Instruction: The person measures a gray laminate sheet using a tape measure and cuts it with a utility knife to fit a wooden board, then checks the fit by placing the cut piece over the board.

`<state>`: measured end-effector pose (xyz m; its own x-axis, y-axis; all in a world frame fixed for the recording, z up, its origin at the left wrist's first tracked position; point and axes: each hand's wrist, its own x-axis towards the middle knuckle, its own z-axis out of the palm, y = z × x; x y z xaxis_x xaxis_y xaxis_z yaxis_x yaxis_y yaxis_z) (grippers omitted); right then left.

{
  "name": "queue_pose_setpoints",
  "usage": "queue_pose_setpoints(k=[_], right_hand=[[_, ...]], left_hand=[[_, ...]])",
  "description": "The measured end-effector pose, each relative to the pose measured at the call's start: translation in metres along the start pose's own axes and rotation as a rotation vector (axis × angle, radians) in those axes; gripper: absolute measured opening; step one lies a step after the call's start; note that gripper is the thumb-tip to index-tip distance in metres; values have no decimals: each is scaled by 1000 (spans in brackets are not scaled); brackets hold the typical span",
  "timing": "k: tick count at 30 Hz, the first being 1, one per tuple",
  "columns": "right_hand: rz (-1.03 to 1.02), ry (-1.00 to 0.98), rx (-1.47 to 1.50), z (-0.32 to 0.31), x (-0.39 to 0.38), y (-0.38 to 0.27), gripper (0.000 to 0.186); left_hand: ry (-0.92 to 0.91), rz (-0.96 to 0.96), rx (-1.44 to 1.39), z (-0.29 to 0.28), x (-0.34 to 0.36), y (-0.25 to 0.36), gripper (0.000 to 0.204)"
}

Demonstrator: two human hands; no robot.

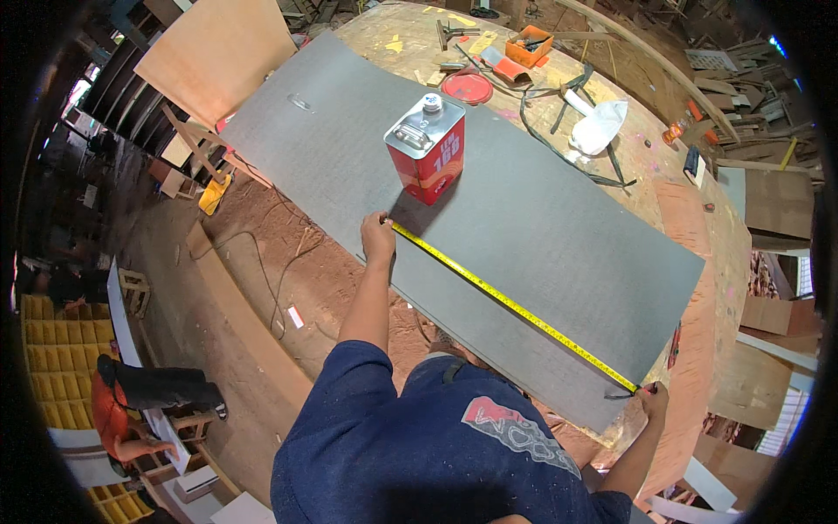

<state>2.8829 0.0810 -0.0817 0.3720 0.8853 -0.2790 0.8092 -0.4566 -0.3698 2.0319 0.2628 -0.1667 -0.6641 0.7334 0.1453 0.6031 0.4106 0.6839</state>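
A yellow tape measure (515, 306) is stretched along the near edge of a large grey sheet (541, 218) lying on a wooden workbench. My left hand (378, 237) pins the tape's end at the sheet's near-left edge, just below a red and silver metal can (428, 148) standing on the sheet. My right hand (653, 400) holds the tape's other end with a dark marker at the sheet's near-right corner.
Beyond the sheet the workbench (690, 218) carries a red lid (467, 87), an orange tray (529, 45), a white cloth (598, 127), black straps and tools. A plywood board (218, 52) leans at the upper left. A person in orange (118, 410) crouches on the floor at the lower left.
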Motion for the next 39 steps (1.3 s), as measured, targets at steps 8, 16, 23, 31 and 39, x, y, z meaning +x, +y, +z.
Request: queue_pose_setpoints(k=[8, 16, 23, 31, 39], right_hand=[[22, -8, -61, 17, 8, 16, 36], [112, 21, -255, 14, 6, -10, 70], [306, -267, -475, -3, -2, -34, 68], [361, -202, -365, -2, -22, -51, 68], [315, -134, -463, 4, -26, -44, 67]], left_hand=[[-14, 85, 84, -14, -12, 8, 30], [-90, 239, 63, -1, -20, -15, 42], [-87, 351, 399, -2, -27, 5, 52], [-188, 345, 426, -8, -15, -4, 55], [-121, 372, 469, -3, -41, 19, 67]])
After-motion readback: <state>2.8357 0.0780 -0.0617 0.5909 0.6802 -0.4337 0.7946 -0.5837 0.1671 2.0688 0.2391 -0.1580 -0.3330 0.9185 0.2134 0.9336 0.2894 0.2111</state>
